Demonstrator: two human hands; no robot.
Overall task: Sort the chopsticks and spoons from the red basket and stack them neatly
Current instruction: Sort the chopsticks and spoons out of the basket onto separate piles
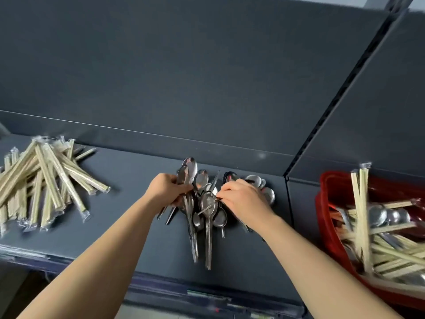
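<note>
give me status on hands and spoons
Left hand grips spoon bundle. Right hand pinches spoon handle in spoon pile. Red basket not emptied. Nothing blocking.

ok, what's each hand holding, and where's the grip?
Left hand grips a few spoons by the handles, just below the bowls. Right hand seems to pinch a thin spoon handle in the pile.

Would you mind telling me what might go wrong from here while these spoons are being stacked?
1. The spoons lie tangled, handles crossing; if the right hand pinching one pulls it free, neighbours may be dragged askew.
2. The left hand grips several spoons in a fan, so one might slip.
3. Some handles point toward the front edge of the shelf and might slide off if nudged.
</note>
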